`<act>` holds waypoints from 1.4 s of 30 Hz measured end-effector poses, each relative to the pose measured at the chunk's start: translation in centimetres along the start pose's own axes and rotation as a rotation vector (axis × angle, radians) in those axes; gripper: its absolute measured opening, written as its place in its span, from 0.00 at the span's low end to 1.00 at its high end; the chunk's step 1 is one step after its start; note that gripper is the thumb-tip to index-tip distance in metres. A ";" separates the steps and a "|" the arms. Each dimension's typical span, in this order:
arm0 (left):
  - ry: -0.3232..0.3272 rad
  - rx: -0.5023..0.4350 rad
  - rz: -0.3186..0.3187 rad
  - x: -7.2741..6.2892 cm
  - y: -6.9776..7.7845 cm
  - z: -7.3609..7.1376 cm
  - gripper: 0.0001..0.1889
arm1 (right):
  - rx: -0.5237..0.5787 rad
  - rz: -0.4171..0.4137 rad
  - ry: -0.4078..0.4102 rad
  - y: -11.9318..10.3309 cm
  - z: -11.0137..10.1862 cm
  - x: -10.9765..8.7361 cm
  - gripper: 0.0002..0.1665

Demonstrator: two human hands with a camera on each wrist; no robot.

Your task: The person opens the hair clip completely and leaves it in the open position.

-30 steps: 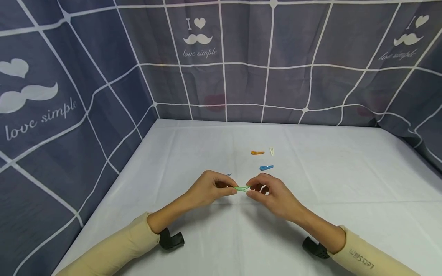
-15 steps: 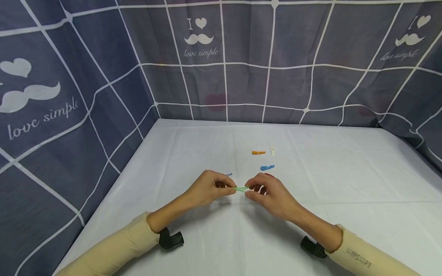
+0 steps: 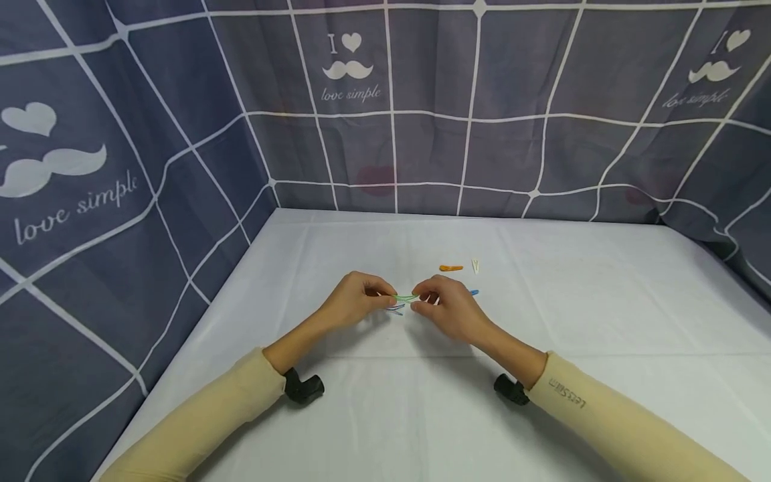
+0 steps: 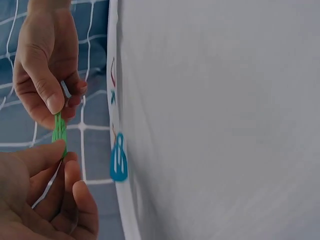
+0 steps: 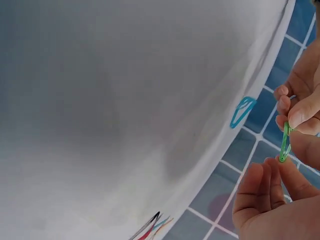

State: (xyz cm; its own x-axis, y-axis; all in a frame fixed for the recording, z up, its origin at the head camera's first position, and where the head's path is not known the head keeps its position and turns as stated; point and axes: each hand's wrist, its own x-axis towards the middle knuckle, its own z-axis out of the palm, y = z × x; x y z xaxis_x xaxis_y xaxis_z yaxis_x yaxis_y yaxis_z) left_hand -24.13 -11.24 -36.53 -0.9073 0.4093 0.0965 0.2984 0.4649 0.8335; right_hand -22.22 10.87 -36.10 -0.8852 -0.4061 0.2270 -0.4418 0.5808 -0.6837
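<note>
Between both hands, low above the white table, is a green snap hair clip point(image 3: 406, 298) with its prongs spread apart. My left hand point(image 3: 357, 301) pinches one end between thumb and fingertip, and my right hand point(image 3: 448, 309) holds the other end. In the left wrist view the green clip point(image 4: 59, 131) lies between the two thumbs, and in the right wrist view the green clip point(image 5: 285, 144) shows a narrow gap. Just below the left fingertips lies a bluish hair clip point(image 3: 395, 309). A blue hair clip point(image 3: 474, 292) is mostly hidden behind the right hand.
On the white table point(image 3: 578, 301), beyond the hands, lie an orange hair clip point(image 3: 450, 268) and a pale, open-pronged clip point(image 3: 475, 266). A grid-patterned cloth point(image 3: 427, 147) hangs behind and at both sides. Dark and red clips point(image 5: 149, 229) show in the right wrist view.
Both hands have moved forward and slightly left, carrying the green hair clip. The right hand now covers most of the blue clip, while the bluish clip near the left hand shows more.
</note>
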 end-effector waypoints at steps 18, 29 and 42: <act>0.023 0.113 -0.071 3.0 -2.7 -1.2 0.05 | -0.109 0.107 -0.088 1.6 1.6 4.8 0.12; 0.018 0.160 -0.050 3.1 -3.5 -1.0 0.05 | -0.146 0.102 -0.130 1.9 2.4 5.0 0.10; -0.011 0.177 -0.074 3.1 -3.4 -0.8 0.06 | -0.203 0.071 -0.140 2.0 2.6 5.1 0.09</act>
State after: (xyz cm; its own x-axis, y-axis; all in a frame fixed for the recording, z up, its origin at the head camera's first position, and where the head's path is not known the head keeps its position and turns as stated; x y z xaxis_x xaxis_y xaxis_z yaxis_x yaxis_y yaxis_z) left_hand -28.16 -12.19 -38.70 -0.9257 0.3769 0.0314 0.2791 0.6247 0.7293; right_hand -27.22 8.16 -38.15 -0.8926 -0.4444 0.0757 -0.4118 0.7356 -0.5379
